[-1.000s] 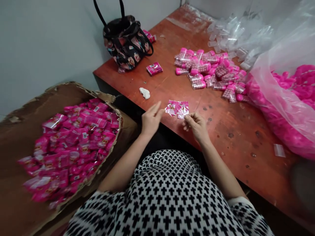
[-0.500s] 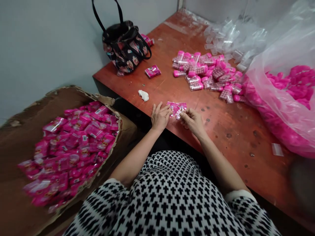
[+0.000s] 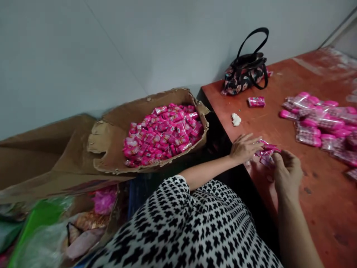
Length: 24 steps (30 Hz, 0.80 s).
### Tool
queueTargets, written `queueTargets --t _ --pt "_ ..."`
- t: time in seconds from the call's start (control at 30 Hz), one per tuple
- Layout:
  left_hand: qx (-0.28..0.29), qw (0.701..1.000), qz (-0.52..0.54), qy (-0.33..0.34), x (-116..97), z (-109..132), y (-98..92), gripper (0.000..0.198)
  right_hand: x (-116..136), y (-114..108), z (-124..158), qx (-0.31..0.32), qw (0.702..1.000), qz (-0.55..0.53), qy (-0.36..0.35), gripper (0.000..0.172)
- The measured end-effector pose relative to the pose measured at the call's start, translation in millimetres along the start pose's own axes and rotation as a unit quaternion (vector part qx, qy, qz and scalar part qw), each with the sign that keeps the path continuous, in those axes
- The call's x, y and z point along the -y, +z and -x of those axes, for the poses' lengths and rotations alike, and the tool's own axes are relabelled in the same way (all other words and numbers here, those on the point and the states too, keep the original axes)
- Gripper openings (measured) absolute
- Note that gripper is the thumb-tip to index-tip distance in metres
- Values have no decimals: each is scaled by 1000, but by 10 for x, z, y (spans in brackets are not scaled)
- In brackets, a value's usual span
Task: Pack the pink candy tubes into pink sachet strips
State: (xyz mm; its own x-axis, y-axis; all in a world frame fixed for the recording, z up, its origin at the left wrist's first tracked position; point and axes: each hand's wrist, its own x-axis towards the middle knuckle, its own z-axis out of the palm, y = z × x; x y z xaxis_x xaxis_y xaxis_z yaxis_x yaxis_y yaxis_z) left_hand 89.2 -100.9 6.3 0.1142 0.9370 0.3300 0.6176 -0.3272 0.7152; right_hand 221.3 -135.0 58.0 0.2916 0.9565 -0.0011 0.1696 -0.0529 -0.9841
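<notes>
On the table near its edge lies a shiny pink plastic packet [image 3: 267,152], creased and partly covered by my fingers. My left hand [image 3: 245,149] rests at its left side with fingers stretched out, the fingertips touching it. At the packet's right end, my right hand [image 3: 288,171] has thumb and fingers closed on the edge. Just beyond them on the table are a crumpled white scrap [image 3: 235,119] and a filled pink packet [image 3: 256,101].
A torn cardboard box [image 3: 111,134] holding many pink packets [image 3: 170,130] stands left of the table [image 3: 281,126]. Clear tubes with pink caps [image 3: 320,119] are heaped at right. A floral handbag [image 3: 245,74] sits at the back corner. Below left is another box with plastic bags [image 3: 50,238].
My view has swung left, bringing the cardboard box to the middle and a second box into sight. The packet between my hands now looks more creased and raised than flat.
</notes>
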Motion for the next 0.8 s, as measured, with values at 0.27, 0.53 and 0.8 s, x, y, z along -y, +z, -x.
queueTargets --t 0.27,0.53,0.8 --pt "-12 957 274 -94 -223 139 -392 39 151 134 -154 39 994 -92 38 48" --pt "104 788 514 -322 -305 81 -483 32 258 133 -163 146 984 -89 48 38" --pt "93 797 483 -352 -358 47 -358 27 208 -183 -489 161 986 46 5 29"
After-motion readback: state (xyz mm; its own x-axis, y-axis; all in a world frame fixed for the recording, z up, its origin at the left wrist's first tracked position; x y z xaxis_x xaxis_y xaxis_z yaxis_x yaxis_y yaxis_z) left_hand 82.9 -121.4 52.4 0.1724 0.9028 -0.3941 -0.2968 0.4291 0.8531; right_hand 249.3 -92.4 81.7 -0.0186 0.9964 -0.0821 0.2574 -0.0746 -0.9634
